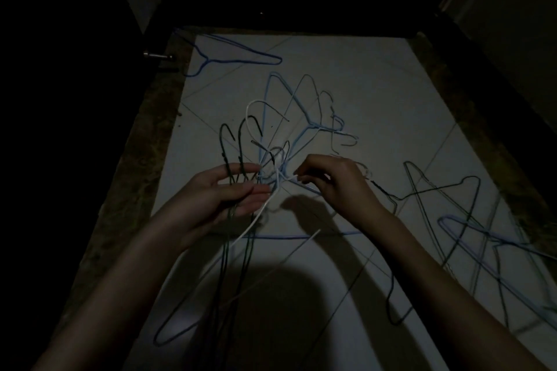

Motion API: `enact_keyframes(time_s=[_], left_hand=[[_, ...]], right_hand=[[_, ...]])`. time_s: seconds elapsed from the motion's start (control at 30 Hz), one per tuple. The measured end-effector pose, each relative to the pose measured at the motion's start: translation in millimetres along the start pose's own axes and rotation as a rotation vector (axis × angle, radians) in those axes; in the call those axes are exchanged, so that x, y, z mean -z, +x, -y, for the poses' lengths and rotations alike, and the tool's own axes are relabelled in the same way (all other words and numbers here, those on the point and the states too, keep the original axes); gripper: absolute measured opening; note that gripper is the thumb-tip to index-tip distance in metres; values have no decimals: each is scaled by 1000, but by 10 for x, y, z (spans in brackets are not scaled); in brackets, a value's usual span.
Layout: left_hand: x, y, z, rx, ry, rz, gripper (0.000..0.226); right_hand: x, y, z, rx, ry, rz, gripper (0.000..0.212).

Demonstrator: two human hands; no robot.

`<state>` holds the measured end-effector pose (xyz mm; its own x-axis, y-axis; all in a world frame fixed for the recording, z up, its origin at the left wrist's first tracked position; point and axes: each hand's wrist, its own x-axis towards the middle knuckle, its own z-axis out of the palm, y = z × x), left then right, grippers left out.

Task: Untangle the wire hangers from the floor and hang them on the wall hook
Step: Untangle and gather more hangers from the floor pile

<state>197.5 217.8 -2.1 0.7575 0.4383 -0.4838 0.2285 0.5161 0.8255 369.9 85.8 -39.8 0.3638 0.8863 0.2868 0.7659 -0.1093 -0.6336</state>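
Note:
A tangle of wire hangers (272, 159) in dark green, white and light blue is lifted above the pale tiled floor in dim light. My left hand (223, 199) grips the necks of the dark green hangers (229, 141), whose hooks stand up above my fingers. My right hand (334, 184) pinches a white wire (262, 214) at the knot in the middle. More light blue hangers (304, 111) lie behind the knot. No wall hook is visible.
One blue hanger (238, 54) lies alone at the far left by a dark door with a metal stop (158, 56). Another pile of dark and blue hangers (464, 220) sprawls on the floor (376, 84) at the right. Dark walls close in on both sides.

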Motion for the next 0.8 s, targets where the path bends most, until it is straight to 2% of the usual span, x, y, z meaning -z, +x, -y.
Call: enact_keyframes(time_s=[0.13,0.33,0.6,0.8], left_hand=[[-6,-1,11,-23,-33,-17,20],[66,-3,-34,-72,-44,-70,20],[261,-2,-206,-101,32,-91,18],[349,74,-211,-106,153,-82,19]], right_hand=[[-18,-33,-2,11,9,-37,10],[92,-111,-46,-106,98,-42,8],[251,-122,-93,-190,200,-111,14],[233,-132,-107,-172,120,-74,11]])
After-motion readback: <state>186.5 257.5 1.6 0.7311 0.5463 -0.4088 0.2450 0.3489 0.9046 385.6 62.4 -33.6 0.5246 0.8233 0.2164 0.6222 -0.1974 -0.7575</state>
